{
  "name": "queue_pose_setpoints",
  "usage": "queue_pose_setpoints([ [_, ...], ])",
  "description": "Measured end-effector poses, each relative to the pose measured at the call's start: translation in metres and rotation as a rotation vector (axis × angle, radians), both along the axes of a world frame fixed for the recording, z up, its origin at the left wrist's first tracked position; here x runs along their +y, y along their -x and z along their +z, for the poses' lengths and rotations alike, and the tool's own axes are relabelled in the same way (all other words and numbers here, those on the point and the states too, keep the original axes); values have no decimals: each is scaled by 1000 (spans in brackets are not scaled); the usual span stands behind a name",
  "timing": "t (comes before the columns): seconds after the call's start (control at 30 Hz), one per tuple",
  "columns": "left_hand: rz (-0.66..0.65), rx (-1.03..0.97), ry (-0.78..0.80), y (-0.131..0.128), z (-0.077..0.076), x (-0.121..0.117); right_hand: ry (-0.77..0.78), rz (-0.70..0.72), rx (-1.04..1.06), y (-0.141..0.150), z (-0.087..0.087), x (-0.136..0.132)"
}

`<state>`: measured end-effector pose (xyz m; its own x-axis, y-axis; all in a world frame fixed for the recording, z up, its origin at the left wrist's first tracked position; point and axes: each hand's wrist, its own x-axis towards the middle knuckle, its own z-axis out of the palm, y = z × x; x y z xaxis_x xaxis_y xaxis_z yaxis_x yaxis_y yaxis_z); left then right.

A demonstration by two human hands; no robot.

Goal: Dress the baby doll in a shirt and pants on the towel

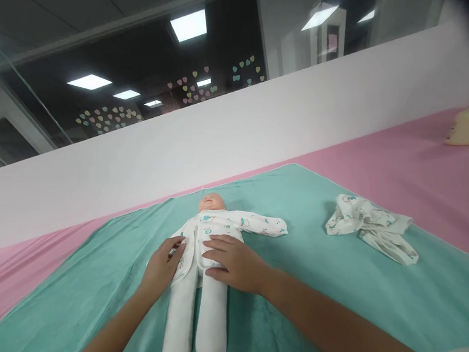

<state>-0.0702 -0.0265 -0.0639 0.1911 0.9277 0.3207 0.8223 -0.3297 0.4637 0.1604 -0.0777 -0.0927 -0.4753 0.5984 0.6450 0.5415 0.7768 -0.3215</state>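
The doll [211, 202] lies face-up, white patterned top [219, 221].

Doll [208, 230] on blanket [295, 258], cloth bundle [356, 214] right, wall [215, 145] behind.

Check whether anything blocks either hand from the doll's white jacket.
Nothing visible does: the left hand and right hand are already at the jacket. The crumpled printed cloth lies apart, off to the right.

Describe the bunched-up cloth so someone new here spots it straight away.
On the teal blanket, look to the right of the doll. Out at the blanket's right edge lies a white printed cloth. It is crumpled in a heap, unlike the similarly printed jacket, which the doll wears.
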Motion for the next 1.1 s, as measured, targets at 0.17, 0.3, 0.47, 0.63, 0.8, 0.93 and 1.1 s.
queue_pose_setpoints([
  [0.17,131,-209,255,11,-14,-20,10,-21,32,10,-4,3],
  [0.3,46,-412,396,-8,-12,-34,245,-13,256,13,4,-2],
  [0.47,-25,-538,354,-41,-2,-43,531,170,457,5,20,-12],
  [0.63,-43,-664,352,-53,-7,-37,572,202,512,-2,27,-14],
  [0.8,86,-400,222,-28,-22,-5,467,-6,602,-18,17,8],
  [0.93,206,-68,-38,19,-37,27,350,-555,453,-56,-11,46],
  [1.1,233,314,-126,68,-51,51,430,-904,37,-93,-36,71],
])
